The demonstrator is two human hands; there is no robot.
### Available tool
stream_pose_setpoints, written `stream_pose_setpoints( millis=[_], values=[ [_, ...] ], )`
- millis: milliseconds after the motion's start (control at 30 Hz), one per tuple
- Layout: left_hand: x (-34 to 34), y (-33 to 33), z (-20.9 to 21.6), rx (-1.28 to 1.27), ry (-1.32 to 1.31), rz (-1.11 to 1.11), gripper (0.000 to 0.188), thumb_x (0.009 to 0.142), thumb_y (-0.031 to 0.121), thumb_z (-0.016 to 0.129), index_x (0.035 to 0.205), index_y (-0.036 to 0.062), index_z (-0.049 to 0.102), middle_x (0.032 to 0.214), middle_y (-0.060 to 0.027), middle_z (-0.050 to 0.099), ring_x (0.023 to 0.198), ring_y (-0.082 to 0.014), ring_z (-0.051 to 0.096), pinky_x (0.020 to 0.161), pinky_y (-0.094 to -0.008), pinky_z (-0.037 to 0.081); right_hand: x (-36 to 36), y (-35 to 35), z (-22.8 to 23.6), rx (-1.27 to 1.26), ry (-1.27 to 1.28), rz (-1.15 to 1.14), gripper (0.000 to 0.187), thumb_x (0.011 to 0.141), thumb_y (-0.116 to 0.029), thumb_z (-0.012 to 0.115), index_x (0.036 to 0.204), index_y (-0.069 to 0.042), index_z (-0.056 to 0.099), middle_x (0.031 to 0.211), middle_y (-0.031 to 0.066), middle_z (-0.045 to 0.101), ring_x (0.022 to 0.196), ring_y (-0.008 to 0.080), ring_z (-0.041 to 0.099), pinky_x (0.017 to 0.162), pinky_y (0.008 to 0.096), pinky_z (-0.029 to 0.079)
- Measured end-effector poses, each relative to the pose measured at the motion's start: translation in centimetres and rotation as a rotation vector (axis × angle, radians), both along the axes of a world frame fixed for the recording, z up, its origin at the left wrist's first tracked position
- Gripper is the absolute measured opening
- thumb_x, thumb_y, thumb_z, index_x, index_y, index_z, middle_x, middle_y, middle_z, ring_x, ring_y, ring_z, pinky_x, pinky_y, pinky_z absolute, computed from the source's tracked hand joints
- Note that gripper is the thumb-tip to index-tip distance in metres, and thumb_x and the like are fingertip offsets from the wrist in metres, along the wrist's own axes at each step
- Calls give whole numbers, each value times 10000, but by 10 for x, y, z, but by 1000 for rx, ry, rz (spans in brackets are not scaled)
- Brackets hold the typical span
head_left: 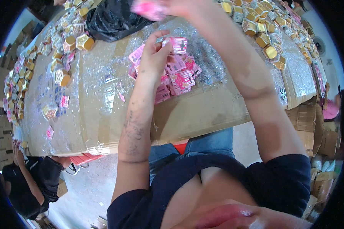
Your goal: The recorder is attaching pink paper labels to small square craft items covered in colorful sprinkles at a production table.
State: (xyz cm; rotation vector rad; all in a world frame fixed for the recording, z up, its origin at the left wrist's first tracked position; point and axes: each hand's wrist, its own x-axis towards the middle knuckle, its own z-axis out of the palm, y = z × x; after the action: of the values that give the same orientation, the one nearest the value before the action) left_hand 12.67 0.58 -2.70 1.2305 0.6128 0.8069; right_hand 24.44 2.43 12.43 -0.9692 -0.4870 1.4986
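My left hand (154, 55) is over a loose pile of pink printed cards (176, 80), its index finger raised and its thumb pressed against a pink-and-white striped card (179, 45). The fingers partly hide that card. My right arm stretches across to the far side of the table, where my right hand (177, 7), cut by the top edge, is closed on a pink packet (151, 9). Motion smears the packet, so its details do not show. Just beyond the pile, a black plastic bag (116, 21) lies crumpled, next to the packet.
The cardboard-covered table (202, 110) is strewn with silvery glitter. Many small gold-and-white boxes (86, 42) line the left side, and more gold boxes (263, 40) crowd the right. Loose pink cards (64, 101) lie at left. A person in black (26, 183) is at the lower left.
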Motion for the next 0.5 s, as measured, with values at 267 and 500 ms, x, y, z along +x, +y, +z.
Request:
stream_pose_setpoints(
  millis=[267,500],
  values=[
    [-1,-5,8,-48,-110,78,103,896,16,608,997,38,613,945,-41,625,797,-91,617,709,-263,585,-1,72,-46,398,-636,90,635,928,-391,613,1380,-1,395,1297,177,529,1113,287,576,854,397,531],
    [3,-8,16,136,-320,308,109,919,50,619,1019,21,586,827,-15,620,742,-55,562,682,-185,442,132,-53,-114,402,-1683,85,212,845,-242,679,955,-61,680,927,54,652,894,187,592,823,324,467]
  ],
)
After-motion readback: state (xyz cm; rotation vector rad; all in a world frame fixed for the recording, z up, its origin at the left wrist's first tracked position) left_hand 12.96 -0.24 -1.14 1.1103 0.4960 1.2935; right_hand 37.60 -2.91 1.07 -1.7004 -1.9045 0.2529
